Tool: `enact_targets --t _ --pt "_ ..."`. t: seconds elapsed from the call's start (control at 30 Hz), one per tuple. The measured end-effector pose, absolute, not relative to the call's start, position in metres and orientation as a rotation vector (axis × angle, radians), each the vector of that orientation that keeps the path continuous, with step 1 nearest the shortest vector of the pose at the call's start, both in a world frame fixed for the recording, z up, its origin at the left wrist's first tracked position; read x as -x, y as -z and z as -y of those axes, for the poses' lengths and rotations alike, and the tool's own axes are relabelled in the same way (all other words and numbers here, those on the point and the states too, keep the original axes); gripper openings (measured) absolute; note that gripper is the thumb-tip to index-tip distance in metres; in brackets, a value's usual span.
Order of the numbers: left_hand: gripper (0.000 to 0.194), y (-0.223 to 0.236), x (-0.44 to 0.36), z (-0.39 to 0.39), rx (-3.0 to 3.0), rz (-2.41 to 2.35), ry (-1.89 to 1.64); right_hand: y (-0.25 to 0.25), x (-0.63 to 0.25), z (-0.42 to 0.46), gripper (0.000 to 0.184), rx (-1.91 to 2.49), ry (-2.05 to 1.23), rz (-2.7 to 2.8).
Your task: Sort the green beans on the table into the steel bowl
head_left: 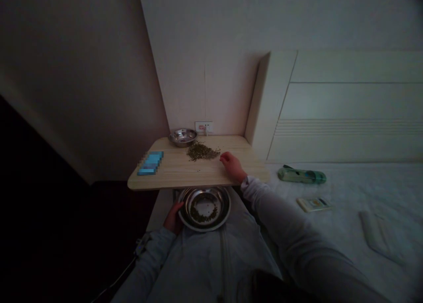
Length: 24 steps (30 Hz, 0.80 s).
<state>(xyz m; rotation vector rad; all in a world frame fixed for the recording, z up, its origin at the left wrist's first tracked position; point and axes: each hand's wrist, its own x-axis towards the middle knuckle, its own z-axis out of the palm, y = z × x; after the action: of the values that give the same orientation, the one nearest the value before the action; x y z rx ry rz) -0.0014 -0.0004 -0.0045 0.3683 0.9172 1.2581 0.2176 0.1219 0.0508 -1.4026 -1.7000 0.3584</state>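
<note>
Granules [202, 218] lie in the lap bowl [224, 208], left hand [173, 219] holding its side.

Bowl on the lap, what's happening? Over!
Left hand holding bowl, grains inside. Right hand near grain pile on table. Nothing visibly in the way.

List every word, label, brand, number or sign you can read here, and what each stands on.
No text can be read.
Blue screen on the table: pixelated, unreadable.
Pale flat item on the bed: coloured marks, too small to read.
Green bottle: darker patches, too blurred to read.
Wall socket: small reddish mark, too small to make out.
</note>
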Motion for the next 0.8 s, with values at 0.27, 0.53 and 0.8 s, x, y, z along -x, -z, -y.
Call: enact_targets --t 0.27,0.53,0.8 --pt "0.008 0.004 0.001 0.001 -0.343 -0.957 -1.255 -0.033 -0.198 -0.12 0.019 1.396 -0.541 1.491" --pt "0.008 0.006 0.002 -0.001 -0.38 -0.986 -1.265 -0.033 -0.189 -0.122 0.02 1.52 -0.532 1.505" --pt "0.009 0.007 0.002 -0.001 -0.414 -0.98 -1.302 -0.039 -0.189 -0.115 0.021 1.593 -0.502 1.605"
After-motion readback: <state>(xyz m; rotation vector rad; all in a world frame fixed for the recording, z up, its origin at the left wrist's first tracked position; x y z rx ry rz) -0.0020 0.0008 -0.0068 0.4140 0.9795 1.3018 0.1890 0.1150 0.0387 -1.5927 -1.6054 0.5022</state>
